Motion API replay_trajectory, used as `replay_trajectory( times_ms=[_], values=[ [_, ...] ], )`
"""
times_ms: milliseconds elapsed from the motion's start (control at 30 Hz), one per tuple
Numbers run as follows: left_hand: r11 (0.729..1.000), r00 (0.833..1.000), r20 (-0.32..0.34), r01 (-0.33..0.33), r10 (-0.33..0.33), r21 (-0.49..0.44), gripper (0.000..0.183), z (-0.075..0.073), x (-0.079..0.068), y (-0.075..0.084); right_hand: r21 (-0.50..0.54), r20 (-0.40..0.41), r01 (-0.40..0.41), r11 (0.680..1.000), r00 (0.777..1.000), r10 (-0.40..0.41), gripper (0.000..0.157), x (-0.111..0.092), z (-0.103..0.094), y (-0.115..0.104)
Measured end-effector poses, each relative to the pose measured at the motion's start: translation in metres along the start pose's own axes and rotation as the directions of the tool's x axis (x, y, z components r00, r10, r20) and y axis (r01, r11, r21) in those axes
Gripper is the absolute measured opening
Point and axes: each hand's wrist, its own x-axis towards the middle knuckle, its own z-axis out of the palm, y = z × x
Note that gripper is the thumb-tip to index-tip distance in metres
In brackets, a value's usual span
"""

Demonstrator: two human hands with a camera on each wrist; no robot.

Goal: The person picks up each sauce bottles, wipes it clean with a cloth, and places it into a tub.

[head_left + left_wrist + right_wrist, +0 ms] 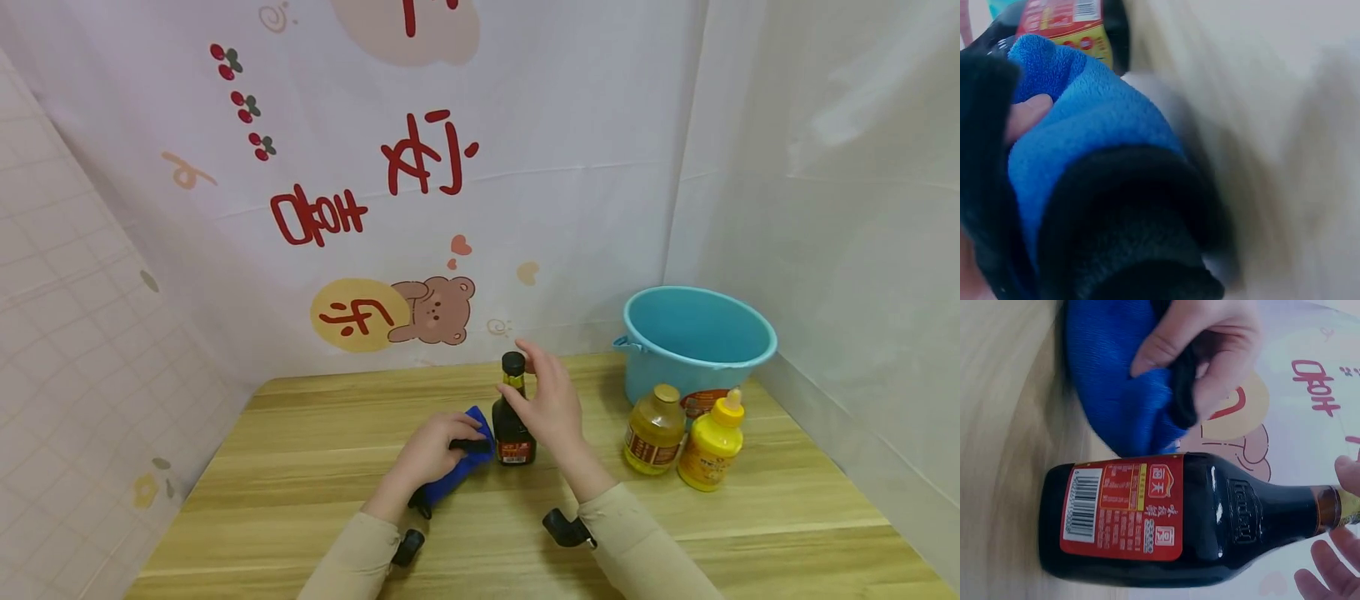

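A dark sauce bottle (514, 437) with a black cap and a red label stands upright on the table. My left hand (442, 446) grips a blue fleecy cloth (1104, 119) with black edging, bunched against the lower left side of the bottle. In the right wrist view the thumb of the left hand (1179, 344) lies over the blue cloth (1116, 381). Around the bottle's neck, my right hand (551, 404) is spread, thumb on one side and fingers on the other. Whether those fingers touch the glass, I cannot tell.
To the right stand a glass bottle of yellowish liquid (655, 433) and a yellow squeeze bottle (712, 446). Behind them is a light blue bucket (637, 371). A printed white curtain (585, 250) hangs along the back of the wooden table (315, 433).
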Motion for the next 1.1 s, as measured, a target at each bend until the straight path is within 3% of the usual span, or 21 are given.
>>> replay_trajectory(
  times_ms=[200, 367, 667, 1100],
  values=[
    [0.997, 0.99, -0.127, 0.053, -0.06, -0.063, 0.034, -0.007, -0.002, 0.004, -0.07, -0.035, -0.002, 0.998, 0.999, 0.0, 0.063, -0.001, 0.003, -0.003],
    [0.989, 0.97, -0.208, 0.105, -0.126, -0.108, 0.033, -0.011, -0.005, 0.008, -0.038, -0.052, -0.029, 0.999, 0.998, 0.027, 0.055, -0.001, 0.007, -0.004],
    [0.978, 0.95, -0.255, 0.147, -0.181, -0.148, 0.035, -0.014, -0.008, 0.009, 0.045, -0.051, -0.05, 0.998, 0.997, 0.052, 0.046, 0.001, 0.005, -0.005],
    [0.972, 0.932, -0.304, 0.145, -0.196, -0.183, 0.036, -0.02, -0.009, 0.009, 0.182, 0.071, -0.128, 0.975, 0.991, 0.117, 0.048, 0.005, -0.003, 0.005]
  ],
)
